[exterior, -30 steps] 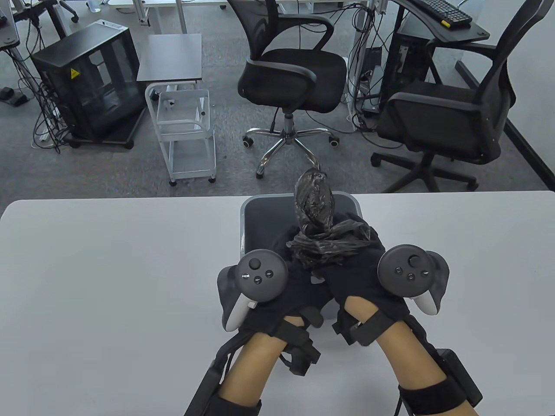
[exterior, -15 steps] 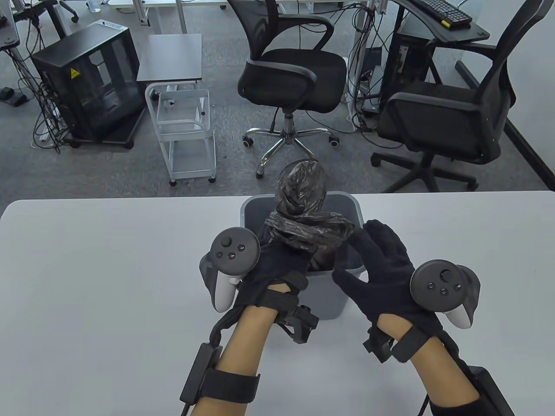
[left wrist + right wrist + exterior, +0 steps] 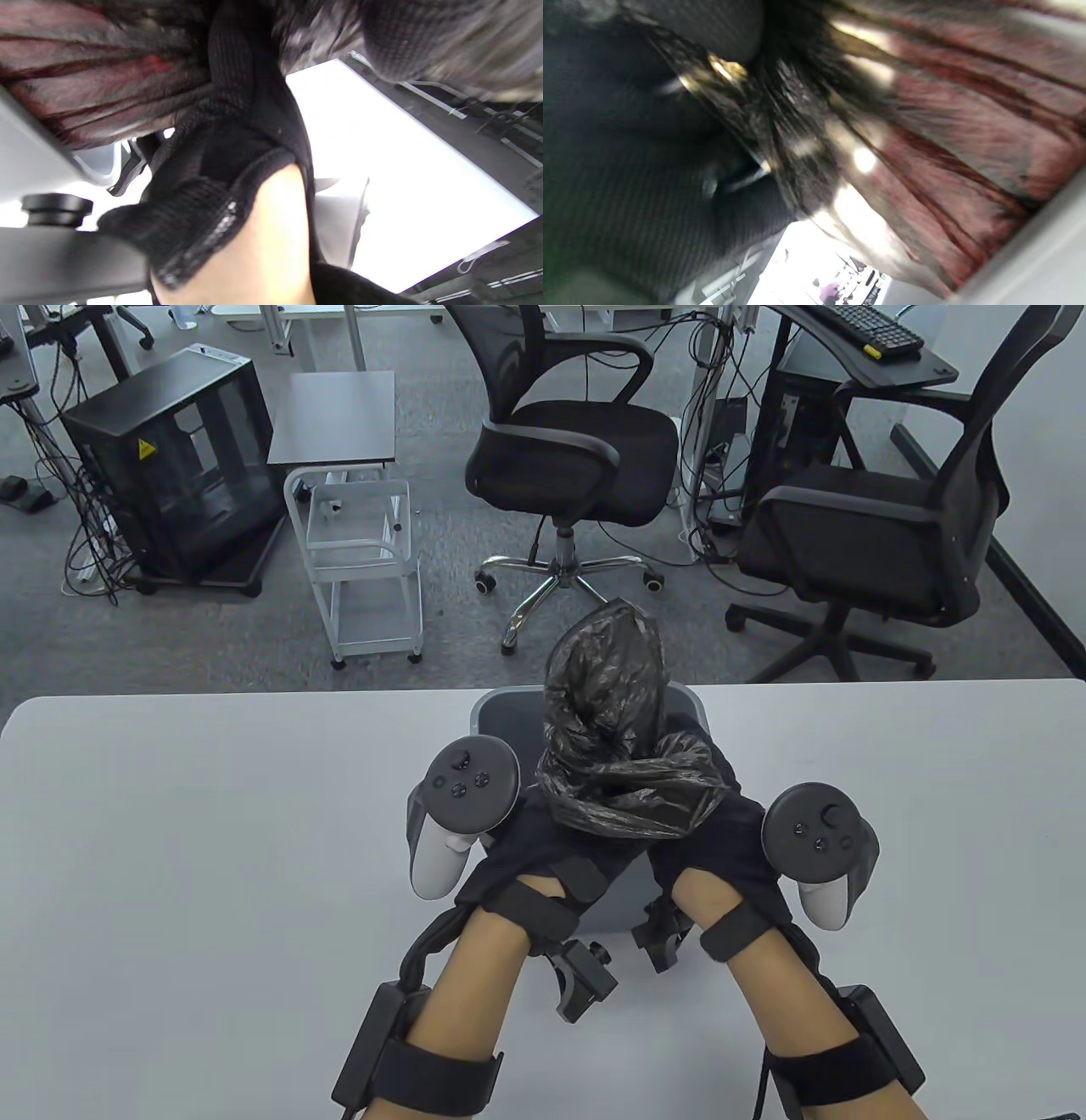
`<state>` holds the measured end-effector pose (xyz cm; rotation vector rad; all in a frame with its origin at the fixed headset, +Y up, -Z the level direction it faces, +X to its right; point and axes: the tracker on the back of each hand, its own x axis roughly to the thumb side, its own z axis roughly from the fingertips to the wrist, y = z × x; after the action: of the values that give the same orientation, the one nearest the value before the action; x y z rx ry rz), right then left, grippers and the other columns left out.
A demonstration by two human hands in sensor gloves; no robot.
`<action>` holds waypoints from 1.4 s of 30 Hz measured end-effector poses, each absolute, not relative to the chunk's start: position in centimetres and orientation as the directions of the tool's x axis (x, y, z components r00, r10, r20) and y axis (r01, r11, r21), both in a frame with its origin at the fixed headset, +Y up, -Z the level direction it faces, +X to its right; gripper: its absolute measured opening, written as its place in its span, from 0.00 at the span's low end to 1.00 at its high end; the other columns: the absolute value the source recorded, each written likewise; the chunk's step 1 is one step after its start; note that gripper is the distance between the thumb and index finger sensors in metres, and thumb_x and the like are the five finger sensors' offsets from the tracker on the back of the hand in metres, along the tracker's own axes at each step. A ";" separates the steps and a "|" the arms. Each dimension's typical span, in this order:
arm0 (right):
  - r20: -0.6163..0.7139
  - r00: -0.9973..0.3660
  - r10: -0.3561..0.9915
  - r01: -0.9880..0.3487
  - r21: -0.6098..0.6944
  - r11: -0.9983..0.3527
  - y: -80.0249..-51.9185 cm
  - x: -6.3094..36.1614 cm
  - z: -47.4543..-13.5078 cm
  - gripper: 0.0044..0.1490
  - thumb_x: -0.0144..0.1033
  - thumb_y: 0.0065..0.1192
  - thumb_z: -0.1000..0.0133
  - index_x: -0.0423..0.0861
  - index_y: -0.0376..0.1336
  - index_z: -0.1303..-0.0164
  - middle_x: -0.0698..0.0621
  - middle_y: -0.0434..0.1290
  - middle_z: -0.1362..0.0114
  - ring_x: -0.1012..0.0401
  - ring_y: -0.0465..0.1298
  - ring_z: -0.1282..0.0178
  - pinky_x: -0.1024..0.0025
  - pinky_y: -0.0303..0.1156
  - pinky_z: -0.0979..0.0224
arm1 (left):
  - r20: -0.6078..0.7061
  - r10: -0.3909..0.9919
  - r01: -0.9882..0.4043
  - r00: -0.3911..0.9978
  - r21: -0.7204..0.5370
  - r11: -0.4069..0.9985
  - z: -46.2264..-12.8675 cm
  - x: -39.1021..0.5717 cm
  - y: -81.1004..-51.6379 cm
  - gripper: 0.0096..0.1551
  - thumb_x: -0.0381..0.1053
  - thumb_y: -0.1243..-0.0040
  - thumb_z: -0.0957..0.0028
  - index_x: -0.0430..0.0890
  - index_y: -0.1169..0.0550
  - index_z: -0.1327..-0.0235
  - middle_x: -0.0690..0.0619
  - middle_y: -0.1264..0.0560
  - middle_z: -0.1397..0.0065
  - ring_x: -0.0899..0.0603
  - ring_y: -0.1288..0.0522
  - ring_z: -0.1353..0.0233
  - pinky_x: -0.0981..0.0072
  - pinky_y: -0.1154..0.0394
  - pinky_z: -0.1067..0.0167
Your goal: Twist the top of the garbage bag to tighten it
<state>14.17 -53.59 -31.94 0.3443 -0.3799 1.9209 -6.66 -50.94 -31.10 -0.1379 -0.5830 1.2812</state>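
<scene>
A black garbage bag (image 3: 607,704) stands in a grey bin (image 3: 501,708) at the table's far edge. Its gathered top rises above the bin rim, and a twisted band of plastic (image 3: 632,797) wraps around its neck. My left hand (image 3: 543,836) and right hand (image 3: 717,831) both grip the bag below that band, close together in front of the bin. The fingers are hidden under the plastic. In the left wrist view the stretched bag (image 3: 93,84) shows reddish beside the gloved hand (image 3: 237,127). The right wrist view shows taut bag plastic (image 3: 925,127), blurred.
The white table (image 3: 170,857) stretches to both sides of the bin. Beyond its far edge stand two black office chairs (image 3: 568,458), a white wire cart (image 3: 365,560) and a black cabinet (image 3: 170,466) on the carpet.
My right hand was open and off the bag half a second ago; it has moved back in and grips it. The bag's top has grown taller and turned. My left hand kept hold.
</scene>
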 end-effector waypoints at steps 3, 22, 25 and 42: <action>0.382 -0.299 0.874 -0.954 -0.101 -0.282 -53.2 14.7 -32.2 0.28 0.52 0.60 0.41 0.45 0.73 0.41 0.32 0.53 0.20 0.27 0.52 0.25 0.16 0.49 0.36 | 0.368 0.908 -0.902 0.202 -0.292 0.319 -30.3 -9.1 -50.5 0.54 0.74 0.39 0.49 0.60 0.49 0.16 0.49 0.61 0.15 0.35 0.67 0.17 0.25 0.57 0.30; 0.405 -0.223 0.887 -0.937 0.161 -0.309 -49.2 13.4 -29.3 0.31 0.52 0.60 0.41 0.41 0.70 0.39 0.31 0.50 0.20 0.24 0.56 0.29 0.21 0.56 0.34 | 0.384 0.646 -0.727 0.660 0.110 0.678 -29.4 -5.2 -50.0 0.50 0.69 0.25 0.59 0.53 0.31 0.25 0.50 0.52 0.15 0.36 0.64 0.16 0.19 0.59 0.32; 0.427 -0.253 0.868 -0.912 0.193 -0.361 -48.6 12.8 -28.4 0.31 0.52 0.59 0.40 0.41 0.70 0.38 0.30 0.48 0.20 0.25 0.52 0.27 0.20 0.50 0.33 | 0.376 0.678 -0.769 0.631 0.190 0.610 -29.1 -5.9 -49.8 0.33 0.65 0.27 0.56 0.53 0.19 0.39 0.49 0.41 0.17 0.35 0.56 0.16 0.19 0.54 0.33; 0.410 -0.203 0.889 -0.864 0.353 -0.360 -58.7 16.5 -24.7 0.58 0.68 0.62 0.44 0.41 0.49 0.16 0.30 0.39 0.18 0.24 0.45 0.25 0.18 0.46 0.32 | 0.195 0.953 -0.964 0.233 -0.086 0.253 -27.4 -10.3 -59.1 0.20 0.57 0.38 0.48 0.49 0.16 0.49 0.48 0.23 0.33 0.34 0.26 0.31 0.31 0.27 0.46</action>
<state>16.48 -58.66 -24.68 0.6613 0.0534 1.8233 -10.30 -59.11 -27.36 0.0558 -0.2245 1.3168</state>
